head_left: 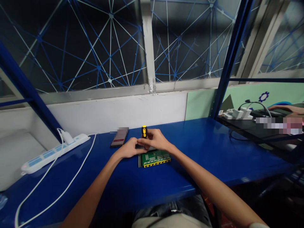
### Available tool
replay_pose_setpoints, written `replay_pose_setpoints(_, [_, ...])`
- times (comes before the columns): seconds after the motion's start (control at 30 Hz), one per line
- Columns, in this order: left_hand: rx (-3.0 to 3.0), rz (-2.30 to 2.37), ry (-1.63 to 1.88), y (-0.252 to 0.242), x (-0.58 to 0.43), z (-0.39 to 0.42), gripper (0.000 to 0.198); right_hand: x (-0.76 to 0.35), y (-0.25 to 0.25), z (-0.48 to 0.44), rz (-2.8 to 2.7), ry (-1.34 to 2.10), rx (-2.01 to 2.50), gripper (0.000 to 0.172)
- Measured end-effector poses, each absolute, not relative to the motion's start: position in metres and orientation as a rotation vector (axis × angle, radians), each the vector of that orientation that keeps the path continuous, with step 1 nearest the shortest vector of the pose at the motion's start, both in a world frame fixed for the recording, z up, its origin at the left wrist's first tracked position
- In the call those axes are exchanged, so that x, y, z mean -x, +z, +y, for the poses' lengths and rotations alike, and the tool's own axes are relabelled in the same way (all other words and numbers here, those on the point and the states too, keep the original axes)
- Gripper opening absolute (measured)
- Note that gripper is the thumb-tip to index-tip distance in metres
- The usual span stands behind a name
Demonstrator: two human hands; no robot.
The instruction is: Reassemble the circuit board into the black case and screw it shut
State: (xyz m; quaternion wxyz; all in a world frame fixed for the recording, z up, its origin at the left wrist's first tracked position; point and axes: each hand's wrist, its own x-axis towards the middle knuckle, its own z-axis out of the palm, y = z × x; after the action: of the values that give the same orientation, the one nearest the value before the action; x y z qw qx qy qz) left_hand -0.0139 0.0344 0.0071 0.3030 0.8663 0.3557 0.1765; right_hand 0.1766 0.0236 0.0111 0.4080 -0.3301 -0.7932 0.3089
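Observation:
A green circuit board [155, 158] with yellow connectors along its near edge lies on a dark backing plate on the blue table [204, 152]. My right hand [155, 139] is closed round a screwdriver with a yellow and black handle [144, 131], held upright over the board's far edge. My left hand [130, 148] rests at the board's far left corner, its fingers curled against the plate and touching my right fingers. The screwdriver's tip is hidden behind my hands.
A dark phone [118, 138] lies flat just left of my hands. A white power strip [53, 152] with a plugged charger and a trailing white cable [59, 190] sits at the far left. Chargers [238, 113] and another person's arm [288, 110] are on the neighbouring bench at right.

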Motion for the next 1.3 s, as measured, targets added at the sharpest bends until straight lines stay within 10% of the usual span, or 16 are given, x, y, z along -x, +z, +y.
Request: replay_pose_setpoints(1.3, [-2.303,0.939,0.468,0.01,0.0108,0.0327,0.019,-0.1764,0.0108,0.0253,-1.981,0.758,0.876,0.031])
